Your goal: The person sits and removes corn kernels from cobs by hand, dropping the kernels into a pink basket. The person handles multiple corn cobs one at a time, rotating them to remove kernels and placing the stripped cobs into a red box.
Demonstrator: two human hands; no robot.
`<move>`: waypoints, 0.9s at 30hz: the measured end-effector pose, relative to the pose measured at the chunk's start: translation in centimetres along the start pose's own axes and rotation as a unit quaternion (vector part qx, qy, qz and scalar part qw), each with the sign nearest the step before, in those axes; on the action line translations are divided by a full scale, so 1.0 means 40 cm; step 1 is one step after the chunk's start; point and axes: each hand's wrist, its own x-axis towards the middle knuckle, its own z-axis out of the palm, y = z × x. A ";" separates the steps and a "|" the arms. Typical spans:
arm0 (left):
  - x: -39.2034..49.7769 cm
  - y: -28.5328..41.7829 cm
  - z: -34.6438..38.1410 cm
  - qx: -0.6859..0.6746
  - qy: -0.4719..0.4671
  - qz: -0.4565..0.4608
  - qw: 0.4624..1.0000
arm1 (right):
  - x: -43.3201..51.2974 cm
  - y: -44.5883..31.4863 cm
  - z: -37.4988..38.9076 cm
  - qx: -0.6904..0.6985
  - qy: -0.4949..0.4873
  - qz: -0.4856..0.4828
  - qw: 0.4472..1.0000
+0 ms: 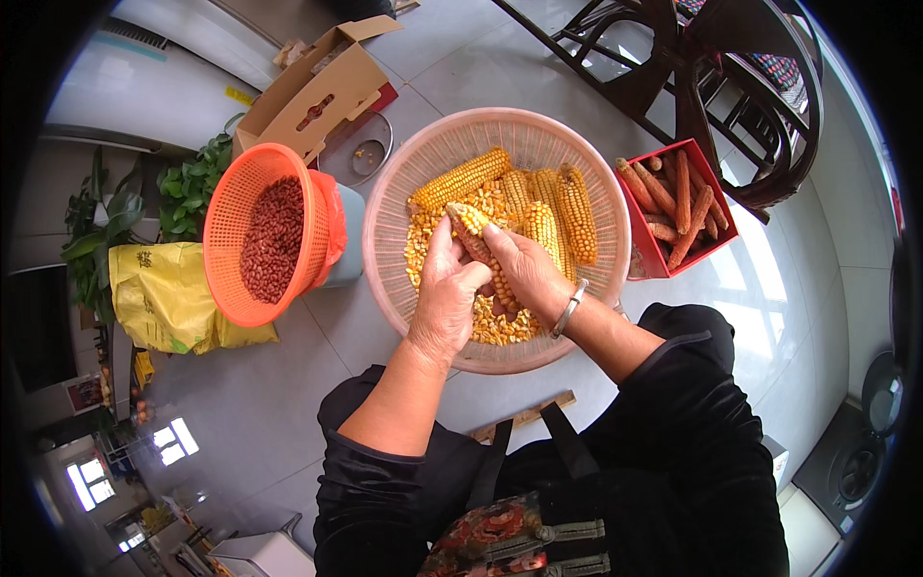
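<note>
Between them, my left hand [448,296] and my right hand [532,272] grip a partly shelled corn cob [472,234]. Yellow kernels cover its far tip and other parts, while a reddish strip along it is bare. My right thumb presses on the cob near the tip, and a silver bangle rings that wrist. Under my hands is a round pink plastic basket [386,288] with loose corn kernels [505,329] on its bottom. Several whole ears lie in its far half, among them one ear at the left [461,177] and one at the right [577,214].
An orange colander [223,288] of dark red beans [272,241] stands to the left. At the right, a red box [723,249] holds bare cobs [681,191]. A cardboard box [317,108], a yellow sack [169,296] and a dark wooden chair [692,94] surround the workspace.
</note>
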 end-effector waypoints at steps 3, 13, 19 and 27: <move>-0.002 -0.010 0.013 0.005 0.000 0.024 1.000 | -0.002 -0.002 -0.003 -0.024 0.002 -0.002 1.000; -0.009 -0.043 0.018 0.022 0.016 0.039 0.999 | -0.008 0.010 -0.004 -0.127 0.028 -0.023 0.991; -0.004 -0.055 0.002 0.041 0.013 0.056 0.997 | -0.001 0.023 0.003 -0.161 0.054 -0.085 0.982; 0.002 -0.048 0.004 0.063 0.036 0.071 0.995 | -0.002 0.001 0.004 -0.109 0.042 -0.057 0.991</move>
